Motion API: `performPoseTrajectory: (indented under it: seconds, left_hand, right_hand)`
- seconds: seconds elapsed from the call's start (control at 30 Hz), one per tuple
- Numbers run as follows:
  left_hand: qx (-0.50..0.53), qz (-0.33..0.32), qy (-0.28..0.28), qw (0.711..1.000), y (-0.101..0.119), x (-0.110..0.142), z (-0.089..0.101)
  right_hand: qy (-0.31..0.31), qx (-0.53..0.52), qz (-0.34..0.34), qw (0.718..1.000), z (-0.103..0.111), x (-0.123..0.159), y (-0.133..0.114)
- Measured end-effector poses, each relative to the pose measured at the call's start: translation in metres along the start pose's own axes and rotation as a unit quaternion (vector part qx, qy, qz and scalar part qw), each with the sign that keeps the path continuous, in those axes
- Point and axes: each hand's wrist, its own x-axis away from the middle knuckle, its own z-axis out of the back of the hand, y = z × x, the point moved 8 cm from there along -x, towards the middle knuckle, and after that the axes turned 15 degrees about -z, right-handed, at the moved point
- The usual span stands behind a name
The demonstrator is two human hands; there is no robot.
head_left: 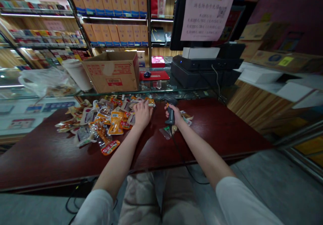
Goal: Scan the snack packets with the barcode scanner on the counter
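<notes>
My right hand (177,116) is wrapped around the handle of a black barcode scanner (170,116), its cord running down over the table's front edge. Under and beside it lie a small clear packet with green print (166,132) and another snack packet (187,117). My left hand (142,113) rests at the right end of a heap of sealed snack packets (101,114), fingers bent over a small orange-and-white packet (150,102); the fingertips are partly hidden. Nearest the front of the heap is a clear packet with a red-and-orange end (110,147).
A dark red wooden table (214,134) carries all this. Behind it, a glass counter holds an open cardboard box (113,73), a white paper cup (78,75), a plastic bag (40,80), a mouse (147,74) and a monitor (178,26). White boxes (295,93) stand at right.
</notes>
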Motion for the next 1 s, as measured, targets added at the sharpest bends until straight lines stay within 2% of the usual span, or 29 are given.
performPoseTrajectory:
  seconds: [0.07, 0.13, 0.23, 0.33, 0.47, 0.57, 0.67, 0.77, 0.83, 1.0]
  left_hand:
    - [0.045, -0.074, -0.048, 0.995, 0.021, -0.003, -0.004]
    - [0.089, -0.112, -0.096, 0.985, 0.035, -0.001, -0.011]
    - [0.145, -0.1, -0.141, 0.974, 0.04, 0.005, -0.025]
    - [0.163, -0.091, -0.164, 0.969, 0.042, 0.009, -0.036]
    - [0.143, -0.103, -0.178, 0.968, 0.056, 0.009, -0.042]
    - [0.11, -0.091, -0.201, 0.969, 0.069, 0.009, -0.049]
    - [0.085, -0.059, -0.223, 0.969, 0.076, 0.011, -0.056]
    - [0.108, -0.044, -0.237, 0.964, 0.076, 0.013, -0.06]
    - [0.156, -0.026, -0.227, 0.961, 0.071, 0.014, -0.061]
    - [0.257, 0.058, -0.176, 0.948, 0.042, 0.02, -0.064]
  right_hand:
    - [0.011, 0.005, 0.002, 1.0, 0.001, -0.018, -0.006]
    - [0.016, 0.01, -0.001, 1.0, 0.0, -0.035, -0.01]
    - [0.013, 0.002, -0.013, 1.0, -0.003, -0.055, -0.014]
    - [0.003, 0.002, -0.012, 1.0, -0.006, -0.058, -0.022]
    - [-0.036, 0.069, -0.008, 0.997, 0.001, -0.031, -0.042]
    - [-0.043, 0.171, -0.033, 0.984, 0.021, 0.001, -0.048]
    - [-0.028, 0.234, -0.047, 0.971, 0.045, 0.028, -0.043]
    - [-0.018, 0.211, -0.035, 0.977, 0.059, 0.039, -0.034]
    - [-0.022, 0.172, -0.027, 0.984, 0.063, 0.039, -0.03]
    - [-0.006, 0.093, 0.013, 0.996, 0.078, 0.039, -0.04]
